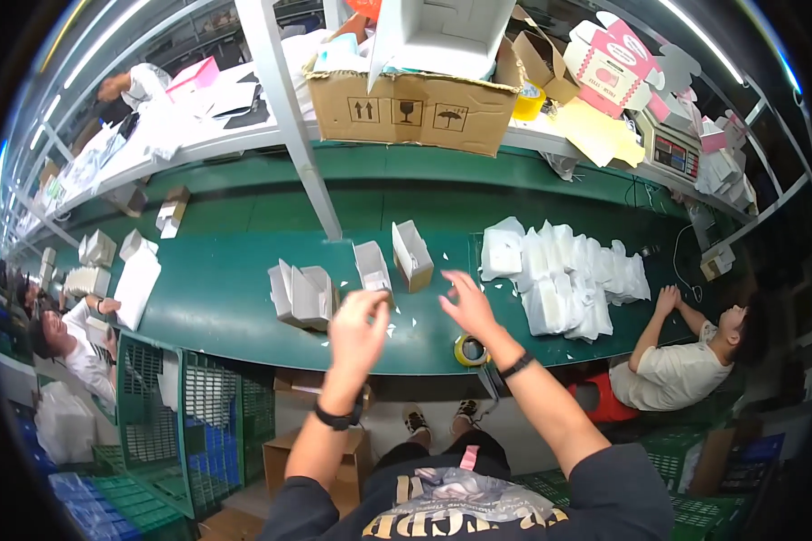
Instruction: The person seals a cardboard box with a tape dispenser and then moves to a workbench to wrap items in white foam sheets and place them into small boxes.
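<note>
My left hand [359,326] is at the near end of a small white open box [372,267], its fingers curled. Whatever lies between those fingertips is too small to make out. To the right, my right hand [469,307] hovers over the green table [216,302], fingers apart and holding nothing. A second open box [411,256] stands upright just beyond the gap between my hands. Left of my left hand is a group of open white boxes [300,295], set close together. Small white scraps are scattered around the boxes.
Several white wrapped packets [564,279] are piled right of my right hand. A tape roll [470,350] lies at the near edge. A large cardboard box [410,113] sits on the shelf above. Co-workers are at both sides; a green crate [209,388] stands at lower left.
</note>
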### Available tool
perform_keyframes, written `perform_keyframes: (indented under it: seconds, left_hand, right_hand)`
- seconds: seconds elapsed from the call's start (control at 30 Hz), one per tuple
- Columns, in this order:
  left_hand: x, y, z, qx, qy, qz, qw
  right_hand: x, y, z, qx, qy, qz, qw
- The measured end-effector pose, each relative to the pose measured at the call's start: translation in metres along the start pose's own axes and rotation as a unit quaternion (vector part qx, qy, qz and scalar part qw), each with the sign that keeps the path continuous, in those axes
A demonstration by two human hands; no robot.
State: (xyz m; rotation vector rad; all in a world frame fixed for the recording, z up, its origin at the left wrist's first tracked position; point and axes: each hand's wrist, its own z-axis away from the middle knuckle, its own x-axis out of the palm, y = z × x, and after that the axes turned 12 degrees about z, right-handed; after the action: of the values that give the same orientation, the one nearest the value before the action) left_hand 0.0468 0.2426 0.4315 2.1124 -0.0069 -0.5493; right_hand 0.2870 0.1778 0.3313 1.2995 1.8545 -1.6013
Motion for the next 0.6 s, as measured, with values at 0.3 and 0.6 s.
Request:
perform_keyframes:
  seconds: [0.3, 0.6]
  left_hand:
    - [0.101, -0.129, 0.002, -0.123, -0.161, -0.240, 0.949]
    - [0.068, -0.104, 0.052, -0.080, -0.222, -0.147, 0.961]
  right_hand:
    - [0.034, 0.037, -0.054, -0.089, -0.145, 0.240, 0.956]
    - [-0.183, 0.007, 0.186, 0.165, 0.060, 0.065, 0.982]
